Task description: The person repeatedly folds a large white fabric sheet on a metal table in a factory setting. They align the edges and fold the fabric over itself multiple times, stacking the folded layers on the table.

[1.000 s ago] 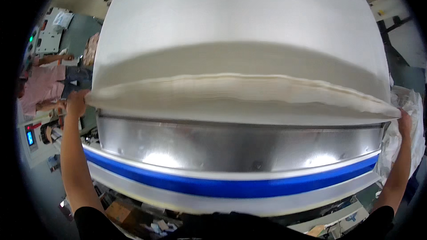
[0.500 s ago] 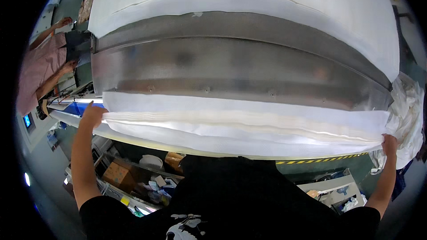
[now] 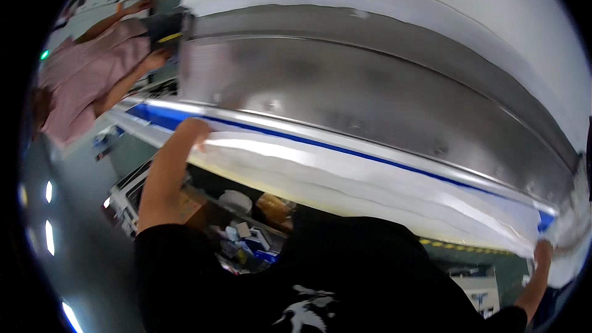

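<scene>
A wide white sheet point(image 3: 345, 176) hangs folded over the near edge of a long steel table point(image 3: 345, 98) that has a blue stripe along its rim. My left hand point(image 3: 196, 132) grips the sheet's left end just below the stripe. My right hand point(image 3: 542, 253) holds the sheet's right end at the far right, low in the view. More white fabric point(image 3: 394, 0) lies across the top of the table beyond the bare steel band. My black shirt fills the lower middle.
Another person in a pink top point(image 3: 80, 80) stands at the left end of the table with a hand by its corner. Under the table, shelves point(image 3: 234, 222) hold boxes and small items. Yellow-black floor tape point(image 3: 468, 248) shows at lower right.
The sheet's edge has come down from the tabletop over the near rim. Both my hands dropped with it, and my view has tilted and swung left.
</scene>
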A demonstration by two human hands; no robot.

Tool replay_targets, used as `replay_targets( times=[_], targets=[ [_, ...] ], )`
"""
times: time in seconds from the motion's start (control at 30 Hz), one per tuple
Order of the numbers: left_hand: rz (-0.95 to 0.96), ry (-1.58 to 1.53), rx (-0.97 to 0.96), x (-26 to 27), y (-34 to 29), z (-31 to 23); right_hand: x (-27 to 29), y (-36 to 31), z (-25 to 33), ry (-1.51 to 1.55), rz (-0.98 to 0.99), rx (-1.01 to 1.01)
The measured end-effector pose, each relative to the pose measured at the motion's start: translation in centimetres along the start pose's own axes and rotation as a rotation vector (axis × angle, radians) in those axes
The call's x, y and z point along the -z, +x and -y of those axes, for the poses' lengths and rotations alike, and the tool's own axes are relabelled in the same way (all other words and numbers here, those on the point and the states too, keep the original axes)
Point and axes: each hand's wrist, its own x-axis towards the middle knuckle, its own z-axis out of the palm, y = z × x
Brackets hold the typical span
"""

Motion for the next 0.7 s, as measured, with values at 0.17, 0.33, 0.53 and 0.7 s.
replay_targets(
  times=[0.17, 0.33, 0.53, 0.7],
  targets=[
    [-0.191, -0.073, -0.032, -0.9, -1.6, -0.7, 0.1, 0.7, 0.3, 0.104, -0.051, 0.05],
    [-0.122, -0.003, -0.002, 0.1, -0.8, -0.4, -1.0, 0.1, 0.6, 0.103, -0.117, 0.021],
    [-0.165, -0.024, 0.442, -3.9, -1.0, 3.7, -0.3, 0.9, 0.3, 0.156, -0.134, 0.024],
    [-0.357, -0.203, 0.793, -4.9, -2.2, 7.7, -1.4, 0.3, 1.1, 0.158, -0.103, -0.001]
  ],
)
